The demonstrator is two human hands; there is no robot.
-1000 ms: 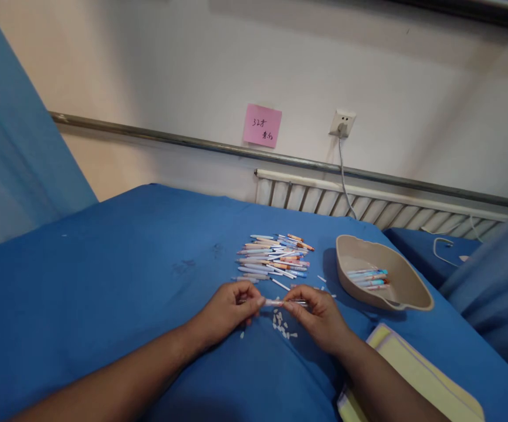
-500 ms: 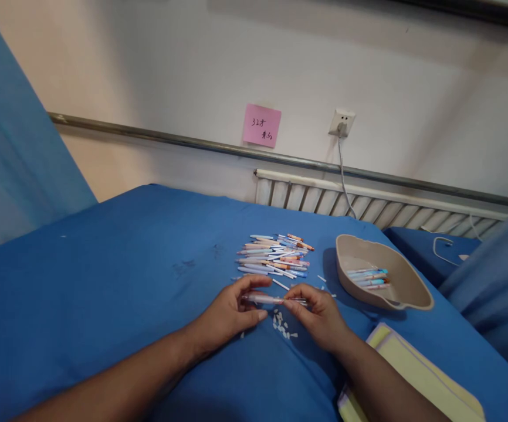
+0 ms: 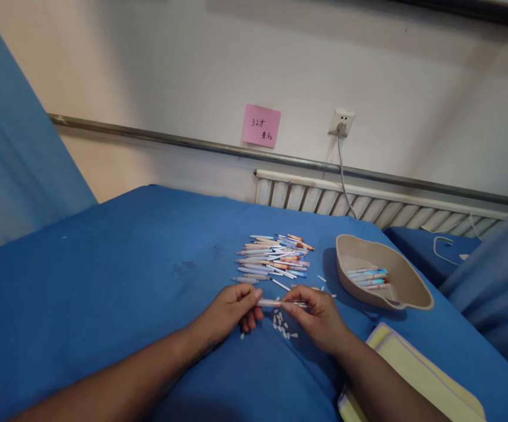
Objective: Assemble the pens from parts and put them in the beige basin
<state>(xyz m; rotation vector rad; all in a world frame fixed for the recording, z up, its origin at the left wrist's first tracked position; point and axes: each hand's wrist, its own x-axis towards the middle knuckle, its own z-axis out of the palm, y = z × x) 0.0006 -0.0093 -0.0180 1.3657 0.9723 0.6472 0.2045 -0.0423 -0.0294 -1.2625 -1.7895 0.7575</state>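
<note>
A pale pinkish pen (image 3: 270,303) is held level between my two hands, just above the blue cloth. My left hand (image 3: 237,308) is closed, pinching its left end between thumb and fingers. Closed around the right part is my right hand (image 3: 313,310), with thumb and forefinger gripping near the middle. Beyond the hands lies a pile of pens, pen parts and thin white refills (image 3: 271,258), roughly side by side. Small white bits (image 3: 280,325) are scattered on the cloth under the pen. One white stick (image 3: 280,285) lies apart, close behind the held pen.
A beige plastic basin (image 3: 406,281) with several pens in it stands to the right. Near my right forearm is a folded yellow cloth (image 3: 416,369). The blue-covered surface (image 3: 104,281) runs back to a radiator (image 3: 307,193) and a wall with a plugged socket (image 3: 342,123).
My left hand has closed from a loose, spread hold to a pinch on the pen's left end. My right hand has hardly moved.
</note>
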